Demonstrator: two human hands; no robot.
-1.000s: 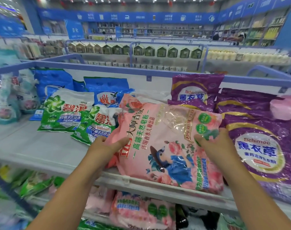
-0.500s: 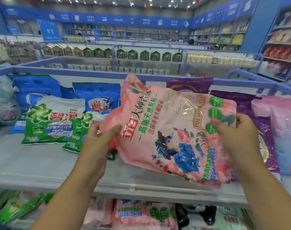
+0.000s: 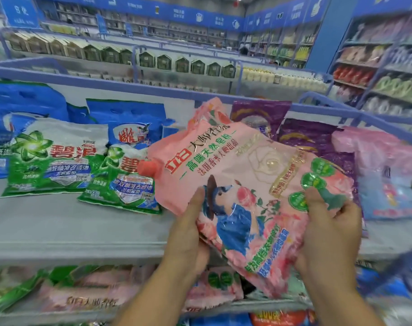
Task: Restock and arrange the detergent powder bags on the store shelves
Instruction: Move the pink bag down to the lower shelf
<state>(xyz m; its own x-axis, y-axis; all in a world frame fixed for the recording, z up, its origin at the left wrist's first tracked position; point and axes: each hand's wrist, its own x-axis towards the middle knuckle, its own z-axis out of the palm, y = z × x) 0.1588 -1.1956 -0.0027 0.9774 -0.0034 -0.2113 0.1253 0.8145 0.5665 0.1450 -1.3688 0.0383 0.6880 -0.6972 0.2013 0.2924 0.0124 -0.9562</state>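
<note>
Both hands hold one pink detergent bag above the front part of the grey shelf; the bag is tilted, its red corner spout pointing left and its top edge raised toward the blue back rail; the left hand takes the bag's lower left edge, thumb lying on the printed face and the other fingers hidden beneath, so its grip is closed on the bag; the right hand clasps the lower right side, thumb on the front beside the green round marks, fingers curled round the edge, its grip likewise closed on the bag. On the shelf to the left lie two green-and-white detergent bags, flat and side by side, the nearer one just beside the pink bag's spout; behind them lean blue bags against the back; to the right, behind the held bag, lie purple bags, and further right a pale pink-and-blue bag. On the shelf below show more pink bags, blurred. Far aisles of stocked shelving fill the background.
</note>
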